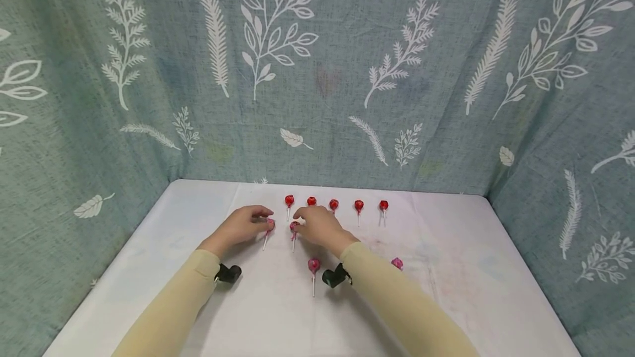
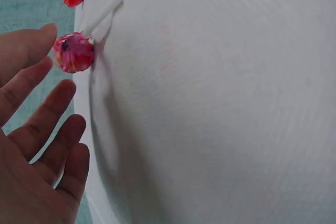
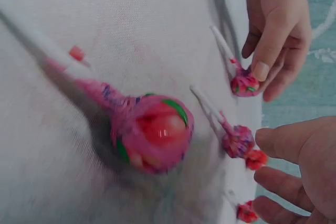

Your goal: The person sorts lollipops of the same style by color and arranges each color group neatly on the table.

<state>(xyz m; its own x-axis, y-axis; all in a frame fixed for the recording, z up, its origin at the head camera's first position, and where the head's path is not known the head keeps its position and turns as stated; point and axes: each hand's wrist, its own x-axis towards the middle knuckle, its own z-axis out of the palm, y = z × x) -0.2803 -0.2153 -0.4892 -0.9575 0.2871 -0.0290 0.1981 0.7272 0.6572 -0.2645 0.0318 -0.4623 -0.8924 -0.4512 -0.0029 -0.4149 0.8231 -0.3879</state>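
Observation:
My left hand point(image 1: 243, 226) is at a pink-wrapped lollipop point(image 1: 270, 225) on the white table. In the left wrist view, the thumb and forefinger tips are at the edge of this lollipop's head point(image 2: 74, 53), the other fingers loosely spread. Beside it lies a second pink-wrapped lollipop point(image 1: 294, 227), with my right hand point(image 1: 319, 227) just over it. The right wrist view has the right thumb close to that second lollipop's head point(image 3: 239, 141) and the fingers apart. Both white sticks point toward me.
Several red lollipops point(image 1: 359, 205) form a row behind the hands. Nearer me lies another pink lollipop point(image 1: 313, 265), and one more pink head point(image 1: 397, 263) shows beside the right sleeve. A leaf-patterned curtain point(image 1: 327, 98) surrounds the table's point(image 1: 461, 269) back and sides.

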